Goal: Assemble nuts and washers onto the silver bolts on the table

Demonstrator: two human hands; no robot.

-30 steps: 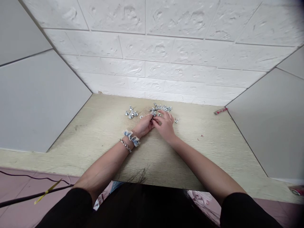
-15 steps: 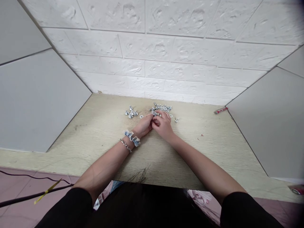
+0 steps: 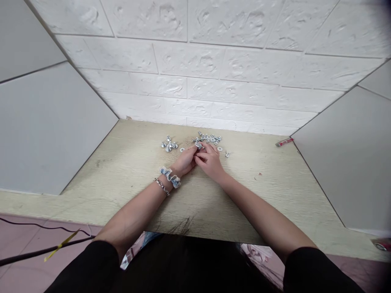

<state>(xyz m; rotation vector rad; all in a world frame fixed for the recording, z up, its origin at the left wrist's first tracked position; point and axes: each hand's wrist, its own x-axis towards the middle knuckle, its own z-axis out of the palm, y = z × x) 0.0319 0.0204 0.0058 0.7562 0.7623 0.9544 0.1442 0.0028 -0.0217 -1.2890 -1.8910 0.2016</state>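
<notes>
My left hand (image 3: pixel 185 161) and my right hand (image 3: pixel 209 160) meet fingertip to fingertip over a pale wooden tabletop (image 3: pixel 131 171). Both pinch a small silver bolt (image 3: pixel 198 145) between them. A scrunchie and a chain bracelet sit on my left wrist. Just beyond the fingers lies a loose pile of silver bolts, nuts and washers (image 3: pixel 210 139). A second small cluster of bolts (image 3: pixel 169 144) lies to the left, with a single washer (image 3: pixel 182 149) beside it. One stray bolt (image 3: pixel 227 154) lies to the right of my right hand.
A red lighter-like object (image 3: pixel 283 142) lies at the back right by the wall. White brick-pattern wall (image 3: pixel 214 81) stands behind, grey panels (image 3: pixel 45 130) close both sides. A dark cable (image 3: pixel 36 252) runs along the pink floor at lower left.
My right hand has drawn slightly back toward me and closed tighter against the left fingertips. The piles of hardware have stayed put.
</notes>
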